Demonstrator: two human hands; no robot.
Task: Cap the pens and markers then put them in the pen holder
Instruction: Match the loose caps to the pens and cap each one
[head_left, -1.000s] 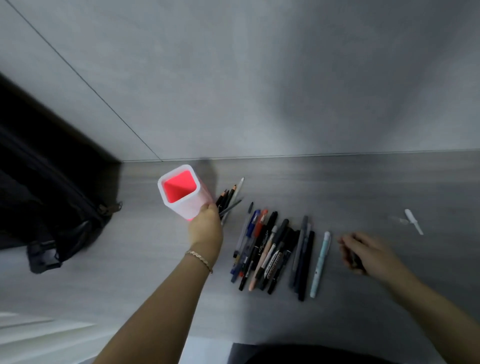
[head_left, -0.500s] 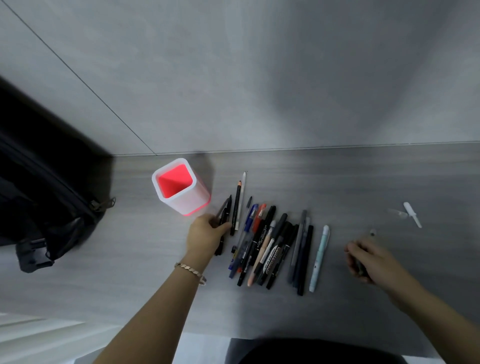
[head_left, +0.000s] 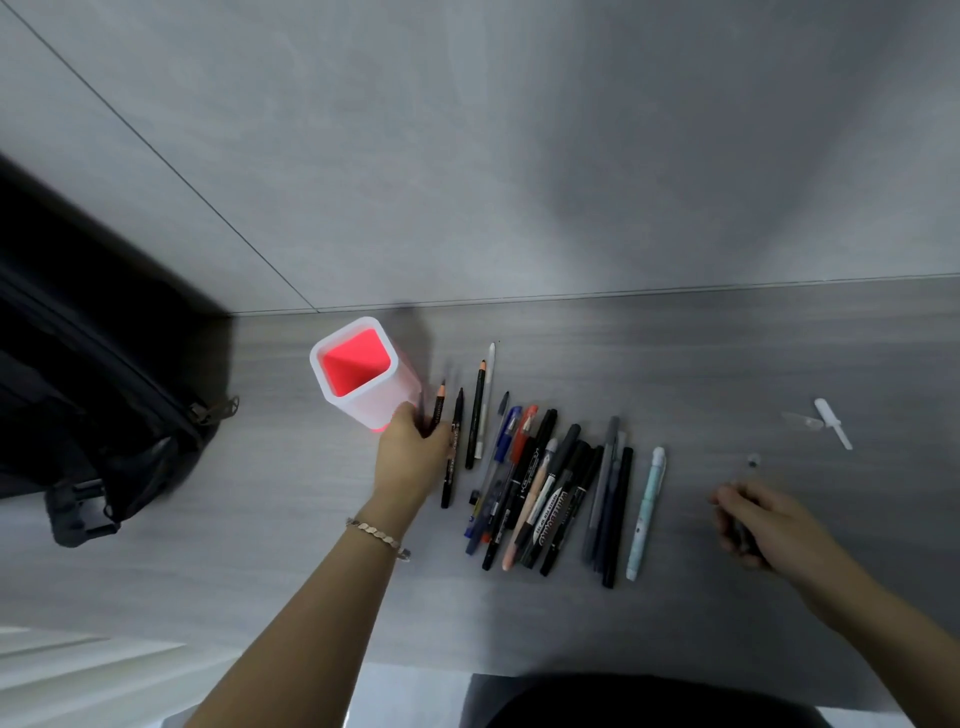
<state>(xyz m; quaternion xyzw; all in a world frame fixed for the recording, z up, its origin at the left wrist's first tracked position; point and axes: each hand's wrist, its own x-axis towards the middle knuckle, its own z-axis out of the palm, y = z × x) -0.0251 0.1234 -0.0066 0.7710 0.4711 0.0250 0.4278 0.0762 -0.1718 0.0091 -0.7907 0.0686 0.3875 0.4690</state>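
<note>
Pens and markers (head_left: 550, 499) lie side by side in a row on the grey desk (head_left: 727, 364), just right of our left hand (head_left: 413, 457) and well left of our right hand (head_left: 763, 519). Our left fingers curl round a dark pencil (head_left: 439, 402), whose tip points away from us. A black pen (head_left: 453, 452) lies just beside that grip. The white pen holder (head_left: 363, 405), red inside, stands upright just beyond the left knuckles, almost touching them. Nearest our right hand in the row is a pale blue pen (head_left: 645, 514). Our right fingers close round a thin dark pen (head_left: 744, 535), mostly hidden. Beyond that grip lie a small dark cap (head_left: 752, 460) and, farther off, a white cap (head_left: 832, 422).
</note>
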